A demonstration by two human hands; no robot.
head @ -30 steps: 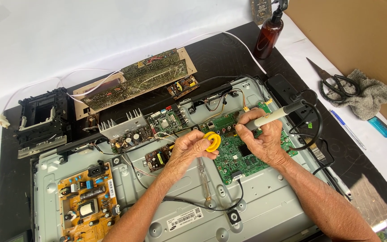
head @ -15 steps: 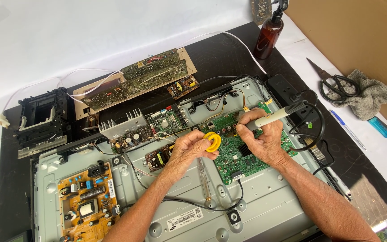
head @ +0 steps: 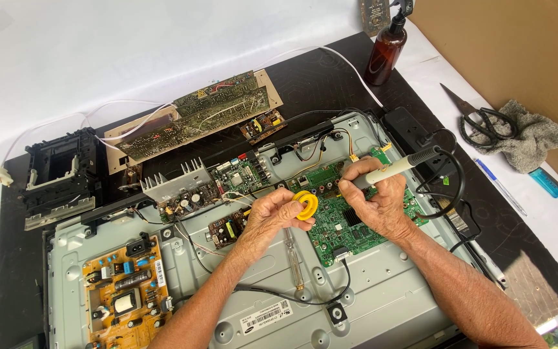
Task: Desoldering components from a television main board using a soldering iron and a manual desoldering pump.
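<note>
While the yellow power board [head: 124, 294] sits untouched at the far left of the grey metal chassis [head: 382, 310], the work is gathered at the middle. The left hand [head: 272, 220] has its thumb and fingers pinched shut around a small yellow spool [head: 305, 205], held just above the left edge of the green main board [head: 350, 216]. Beside it, the right hand [head: 379, 200] grips a cream-handled soldering iron [head: 398, 166] like a pen, fingers closed about the barrel; its tip points down at the board between the two hands, though the tip itself is hidden behind the fingers. To do this well, I judge the heel of the right hand should rest on the board for steadiness, and the spool should feed in close beside the tip. Farther right, the iron's black cord [head: 450, 187] loops clear; scissors [head: 482, 119] lie on a grey rag [head: 531, 139].
</note>
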